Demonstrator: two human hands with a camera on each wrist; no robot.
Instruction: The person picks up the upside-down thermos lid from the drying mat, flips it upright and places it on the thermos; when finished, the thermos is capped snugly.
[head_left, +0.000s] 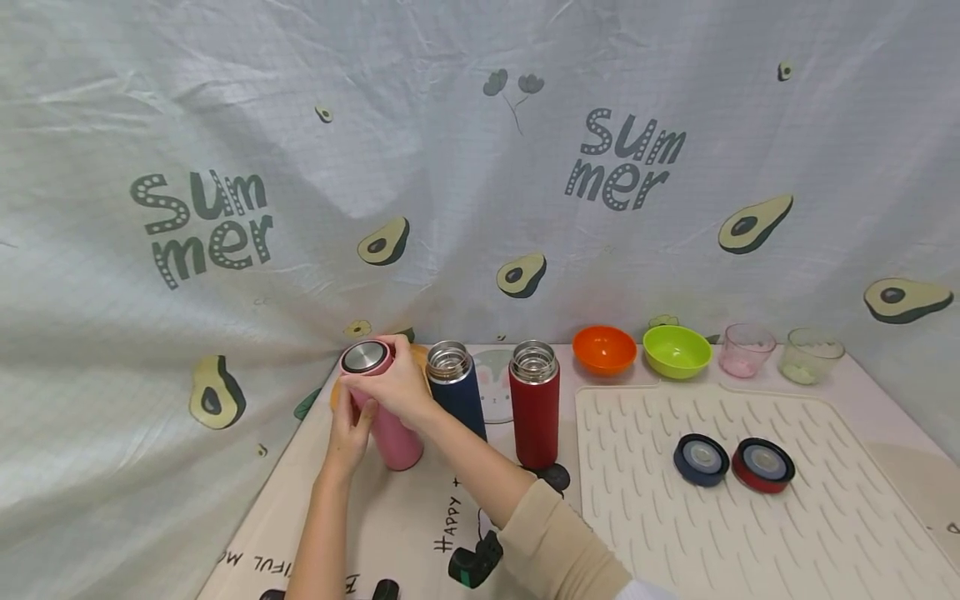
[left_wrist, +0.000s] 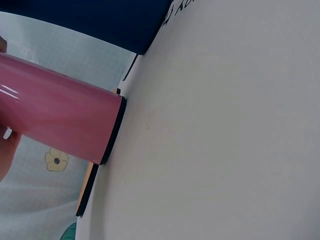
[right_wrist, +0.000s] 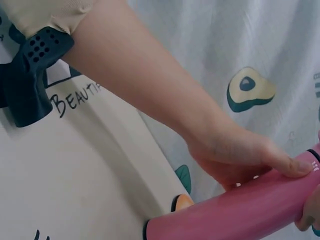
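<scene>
A pink thermos bottle stands on the table at the left, its pink lid with a silver top in place. My left hand grips the bottle's body below the lid; the right wrist view shows that left hand with its thumb along the bottle. My right hand holds the lid from above, fingers around its rim. Beside it stand a navy thermos bottle and a red thermos bottle, both without lids. In the left wrist view the pink bottle's base meets the table.
A ribbed cream mat at the right bears a navy lid and a red lid. Behind it are an orange bowl, a green bowl, a pink cup and a clear cup. A printed curtain hangs behind.
</scene>
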